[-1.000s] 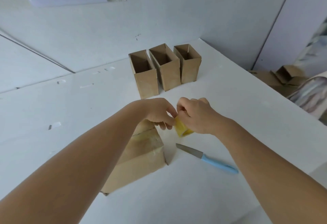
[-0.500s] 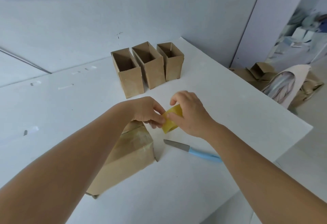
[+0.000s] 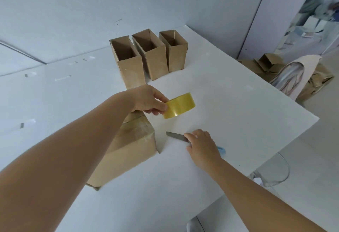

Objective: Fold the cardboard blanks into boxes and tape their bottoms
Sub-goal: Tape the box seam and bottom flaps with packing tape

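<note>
Nearest on the left, a brown cardboard box (image 3: pixel 126 151) lies upside down on the white table (image 3: pixel 238 107), its taped bottom facing up and its long axis running from the near left toward the far right. Just above its far end the left hand (image 3: pixel 146 101) pinches a yellow roll of clear packing tape (image 3: pixel 178 105), thumb and fingers clamped on the roll's near rim; whether a strip runs from roll to box is too faint to tell. Behind, three finished open-topped brown cardboard boxes (image 3: pixel 149 55) stand upright in a row, touching. To the right, the right hand (image 3: pixel 202 146) rests on a knife with a grey blade and light blue handle (image 3: pixel 177 136), fingers curled over the handle, blade pointing left toward the box; a firm grip is not plain. The step seems to be cutting the tape: hold the roll taut and high, then draw the blade across close to the box edge, away from the left fingers.
</note>
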`<state>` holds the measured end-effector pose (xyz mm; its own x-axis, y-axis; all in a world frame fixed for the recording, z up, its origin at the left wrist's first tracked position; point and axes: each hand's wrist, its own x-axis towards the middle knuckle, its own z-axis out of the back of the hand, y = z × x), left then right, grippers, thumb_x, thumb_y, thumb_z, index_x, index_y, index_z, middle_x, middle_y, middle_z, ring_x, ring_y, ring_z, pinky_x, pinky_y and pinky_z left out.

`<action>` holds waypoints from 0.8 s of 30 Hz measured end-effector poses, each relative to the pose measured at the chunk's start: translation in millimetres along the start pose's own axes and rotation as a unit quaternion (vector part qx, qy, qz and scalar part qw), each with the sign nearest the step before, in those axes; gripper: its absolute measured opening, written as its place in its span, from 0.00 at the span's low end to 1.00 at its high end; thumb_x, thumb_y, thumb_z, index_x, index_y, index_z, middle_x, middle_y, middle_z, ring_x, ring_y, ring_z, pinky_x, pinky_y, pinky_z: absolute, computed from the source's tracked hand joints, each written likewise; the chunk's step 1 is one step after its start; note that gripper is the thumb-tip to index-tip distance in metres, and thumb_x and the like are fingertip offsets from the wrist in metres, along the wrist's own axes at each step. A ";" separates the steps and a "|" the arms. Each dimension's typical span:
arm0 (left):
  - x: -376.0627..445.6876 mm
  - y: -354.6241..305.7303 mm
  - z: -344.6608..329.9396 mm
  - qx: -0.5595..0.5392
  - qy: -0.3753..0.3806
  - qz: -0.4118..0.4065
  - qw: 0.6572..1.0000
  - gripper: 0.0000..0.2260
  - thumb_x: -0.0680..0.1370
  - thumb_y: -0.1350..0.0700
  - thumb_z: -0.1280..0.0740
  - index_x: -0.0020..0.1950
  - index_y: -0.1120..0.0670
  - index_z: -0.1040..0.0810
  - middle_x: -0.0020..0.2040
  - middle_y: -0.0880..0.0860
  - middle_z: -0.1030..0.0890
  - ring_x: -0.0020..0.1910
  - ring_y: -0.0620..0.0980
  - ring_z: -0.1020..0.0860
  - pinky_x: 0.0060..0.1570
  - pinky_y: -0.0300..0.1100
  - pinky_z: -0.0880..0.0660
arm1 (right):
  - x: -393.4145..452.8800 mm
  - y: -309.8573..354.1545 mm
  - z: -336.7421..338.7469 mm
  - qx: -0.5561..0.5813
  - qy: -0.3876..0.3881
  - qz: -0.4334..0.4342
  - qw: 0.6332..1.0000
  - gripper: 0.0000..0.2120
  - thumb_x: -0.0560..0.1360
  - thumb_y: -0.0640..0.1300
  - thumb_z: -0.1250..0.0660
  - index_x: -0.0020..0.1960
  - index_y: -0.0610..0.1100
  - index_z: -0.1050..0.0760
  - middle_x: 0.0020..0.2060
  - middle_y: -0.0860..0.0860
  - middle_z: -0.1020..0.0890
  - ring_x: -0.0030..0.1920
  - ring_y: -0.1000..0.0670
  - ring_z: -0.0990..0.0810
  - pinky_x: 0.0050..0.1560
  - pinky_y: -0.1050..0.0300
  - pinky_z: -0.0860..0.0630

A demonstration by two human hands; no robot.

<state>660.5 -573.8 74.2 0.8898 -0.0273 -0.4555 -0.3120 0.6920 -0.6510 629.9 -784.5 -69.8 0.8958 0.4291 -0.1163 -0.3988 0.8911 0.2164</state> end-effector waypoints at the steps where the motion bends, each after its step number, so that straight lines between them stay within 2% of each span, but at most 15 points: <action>1: -0.5 -0.7 0.1 -0.009 0.001 0.001 1.000 0.06 0.75 0.57 0.28 0.47 0.45 0.18 0.40 0.49 0.14 0.35 0.41 0.20 0.46 0.37 0.22 | -1.4 -0.2 -1.3 -0.013 0.000 0.004 1.000 0.14 0.80 0.43 0.43 0.64 0.49 0.31 0.58 0.48 0.29 0.57 0.46 0.31 0.51 0.56 0.31; 3: -1.0 -1.7 1.0 -0.018 0.000 0.001 1.000 0.07 0.74 0.58 0.28 0.45 0.45 0.18 0.41 0.50 0.15 0.35 0.41 0.20 0.44 0.36 0.22 | -2.6 0.6 1.0 -0.030 0.000 0.022 0.999 0.12 0.79 0.39 0.44 0.60 0.47 0.29 0.54 0.48 0.29 0.55 0.46 0.30 0.43 0.58 0.35; 5: -0.3 -1.4 1.2 -0.020 -0.004 0.004 1.000 0.07 0.74 0.58 0.28 0.47 0.46 0.18 0.40 0.50 0.15 0.35 0.41 0.20 0.45 0.36 0.22 | -3.0 2.0 8.1 -0.035 0.000 0.033 0.999 0.10 0.79 0.38 0.45 0.57 0.45 0.29 0.49 0.47 0.29 0.53 0.46 0.27 0.41 0.58 0.37; 9: 1.8 1.0 0.0 -0.029 -0.026 0.012 0.999 0.07 0.74 0.58 0.28 0.50 0.49 0.17 0.40 0.50 0.15 0.36 0.43 0.20 0.48 0.40 0.21 | -8.4 6.5 30.1 0.051 -0.009 0.029 0.998 0.07 0.79 0.39 0.47 0.44 0.45 0.33 0.38 0.50 0.31 0.41 0.45 0.29 0.35 0.57 0.37; 13: 2.1 0.9 0.7 -0.046 -0.042 0.010 0.998 0.10 0.74 0.57 0.27 0.54 0.51 0.17 0.41 0.50 0.16 0.36 0.43 0.21 0.45 0.38 0.22 | -27.6 9.4 60.9 0.161 -0.045 0.041 0.985 0.06 0.78 0.44 0.41 0.52 0.50 0.27 0.39 0.53 0.23 0.40 0.49 0.25 0.42 0.54 0.28; 16: 1.0 0.6 1.2 -0.056 -0.052 0.005 0.997 0.11 0.74 0.57 0.27 0.55 0.51 0.18 0.41 0.49 0.16 0.37 0.43 0.22 0.43 0.36 0.22 | -41.9 14.1 80.9 0.188 -0.077 0.066 0.977 0.09 0.77 0.44 0.38 0.54 0.54 0.26 0.38 0.54 0.23 0.36 0.52 0.25 0.41 0.54 0.25; 20: 2.5 0.4 -0.8 -0.064 -0.064 0.009 0.996 0.11 0.74 0.55 0.27 0.56 0.51 0.17 0.43 0.50 0.16 0.39 0.45 0.24 0.40 0.35 0.25 | -49.6 30.5 104.5 0.120 -0.138 0.097 0.978 0.17 0.78 0.42 0.39 0.64 0.57 0.27 0.37 0.52 0.30 0.33 0.46 0.27 0.33 0.52 0.27; 24: 4.6 1.8 -1.9 -0.068 -0.067 0.009 0.995 0.12 0.72 0.53 0.26 0.55 0.51 0.16 0.46 0.51 0.17 0.41 0.47 0.24 0.40 0.36 0.26 | -45.8 50.8 123.7 -0.024 -0.088 0.068 0.993 0.19 0.80 0.44 0.45 0.70 0.58 0.37 0.40 0.52 0.36 0.29 0.48 0.33 0.26 0.60 0.40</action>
<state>663.3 -574.1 69.7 0.9173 0.0863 -0.3887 -0.3621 0.5865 -0.7245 592.9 -777.2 66.4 0.8516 0.5174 0.0842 -0.5239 0.8342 0.1720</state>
